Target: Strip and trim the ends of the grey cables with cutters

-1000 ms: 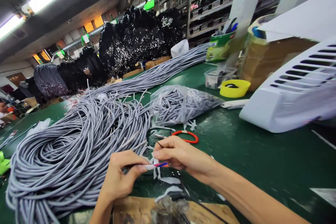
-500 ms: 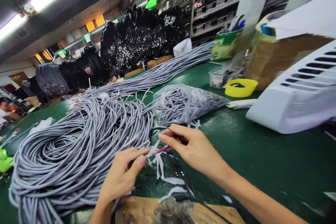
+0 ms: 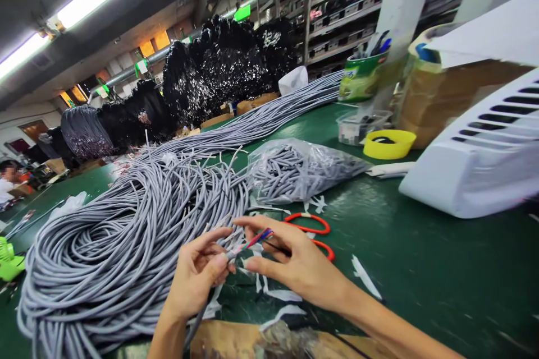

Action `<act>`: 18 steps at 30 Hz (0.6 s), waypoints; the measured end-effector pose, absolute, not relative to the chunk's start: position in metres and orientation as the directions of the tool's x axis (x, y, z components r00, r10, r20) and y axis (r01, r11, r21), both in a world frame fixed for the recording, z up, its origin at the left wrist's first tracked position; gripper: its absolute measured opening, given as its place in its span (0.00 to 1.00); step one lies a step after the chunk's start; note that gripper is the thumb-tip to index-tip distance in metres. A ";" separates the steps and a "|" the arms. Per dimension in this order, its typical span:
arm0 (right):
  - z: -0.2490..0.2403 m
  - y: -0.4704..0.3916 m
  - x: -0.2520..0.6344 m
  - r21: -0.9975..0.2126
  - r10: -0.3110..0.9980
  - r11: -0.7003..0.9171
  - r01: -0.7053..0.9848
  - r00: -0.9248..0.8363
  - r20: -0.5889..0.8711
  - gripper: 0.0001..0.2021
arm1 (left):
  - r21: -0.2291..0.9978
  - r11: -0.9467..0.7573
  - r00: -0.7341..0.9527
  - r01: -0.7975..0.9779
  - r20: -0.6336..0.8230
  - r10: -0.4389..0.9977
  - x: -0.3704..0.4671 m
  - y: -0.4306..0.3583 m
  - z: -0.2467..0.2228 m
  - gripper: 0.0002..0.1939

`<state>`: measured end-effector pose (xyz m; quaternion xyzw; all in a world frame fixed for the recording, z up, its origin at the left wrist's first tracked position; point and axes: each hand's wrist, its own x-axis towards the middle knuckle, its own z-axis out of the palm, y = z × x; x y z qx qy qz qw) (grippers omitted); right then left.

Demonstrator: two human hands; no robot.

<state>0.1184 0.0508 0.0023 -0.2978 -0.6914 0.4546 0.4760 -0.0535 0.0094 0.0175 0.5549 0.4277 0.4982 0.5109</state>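
Note:
My left hand [image 3: 202, 269] is closed in a pinch on a grey cable [image 3: 194, 328], whose sheath ends near the thumb. Thin red, blue and green wires [image 3: 255, 240] stick out of that end toward the right. My right hand [image 3: 290, 261] is around these wires with thumb and forefinger spread apart; its inner fingers are partly hidden. A dark thin strand shows by its palm, and I cannot tell whether it is held. Red-handled scissors [image 3: 329, 226] lie just behind my right hand. White tape scraps [image 3: 284, 295] lie below the hands.
A large coil of grey cables [image 3: 105, 247] fills the left. Behind are a clear bag of short cable pieces [image 3: 290, 171] and a long cable bundle [image 3: 269, 112]. To the right stand a yellow tape roll [image 3: 389, 144], a green can [image 3: 362, 76] and a white slotted casing [image 3: 471, 174].
My right thumb and forefinger have gone from pinched to spread, and the hand has moved slightly left and down. The coloured wires point up more. The red scissor handles have come into sight.

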 end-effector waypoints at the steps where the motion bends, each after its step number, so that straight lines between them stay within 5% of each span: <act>1: 0.002 0.050 0.118 -0.895 0.832 0.446 -0.003 -0.368 0.415 0.17 | 0.993 -0.117 0.135 -0.033 0.120 0.983 -0.053 0.009 0.017 0.23; 12: -0.006 0.042 0.108 -0.631 0.635 0.761 0.152 -0.376 0.675 0.11 | 0.935 -0.235 0.070 0.265 0.224 0.972 -0.050 0.009 0.019 0.20; 18: -0.003 0.040 0.108 -0.749 0.746 0.636 0.188 -0.400 0.533 0.12 | 0.746 -0.406 0.103 0.528 0.418 0.903 -0.045 0.010 0.016 0.11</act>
